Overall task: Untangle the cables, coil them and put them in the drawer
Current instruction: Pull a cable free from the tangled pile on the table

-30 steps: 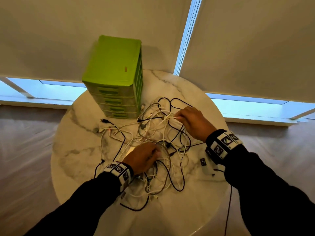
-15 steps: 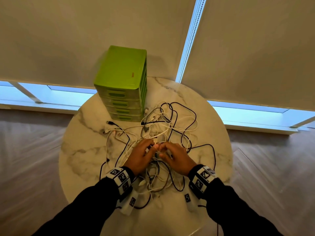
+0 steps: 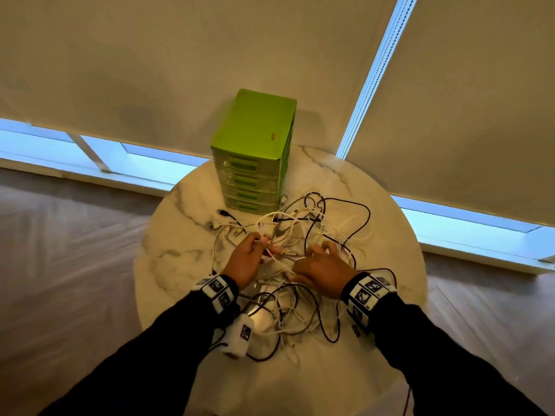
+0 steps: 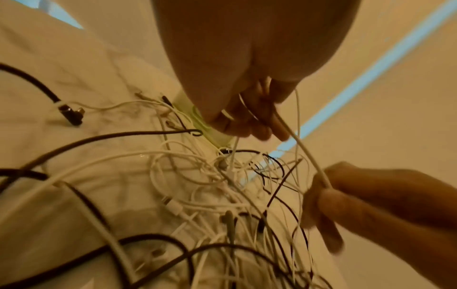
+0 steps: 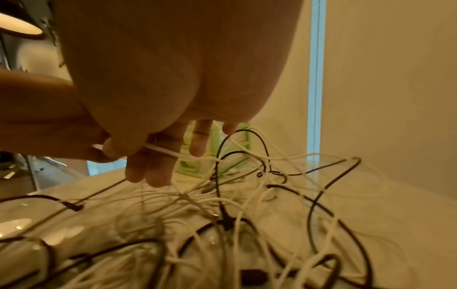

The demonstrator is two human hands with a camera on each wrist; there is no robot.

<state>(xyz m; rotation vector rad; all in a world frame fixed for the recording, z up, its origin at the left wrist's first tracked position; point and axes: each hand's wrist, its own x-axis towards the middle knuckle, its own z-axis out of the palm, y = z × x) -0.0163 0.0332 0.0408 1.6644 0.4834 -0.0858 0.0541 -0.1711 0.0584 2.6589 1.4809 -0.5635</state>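
A tangle of white and black cables (image 3: 303, 235) lies on the round marble table (image 3: 180, 265), just in front of the green drawer unit (image 3: 253, 151), whose drawers are all closed. My left hand (image 3: 259, 244) sits over the tangle's left side with its fingers (image 4: 249, 127) curled round a few white cables. My right hand (image 3: 318, 253) is over the right side. Thumb and fingers (image 5: 138, 154) pinch one white cable (image 4: 304, 148) that runs taut between the two hands. The cable ends are lost in the heap.
Loose black loops (image 3: 357, 217) spread to the right of the heap, and plugs (image 3: 222, 212) lie left of it. Bare marble shows at the table's left and near edge (image 3: 300, 394). Window blinds (image 3: 150, 70) hang behind the table.
My hands met at the heap's middle half a second ago and have drawn apart, stretching a white cable between them. A second ago the right hand reached to the far side.
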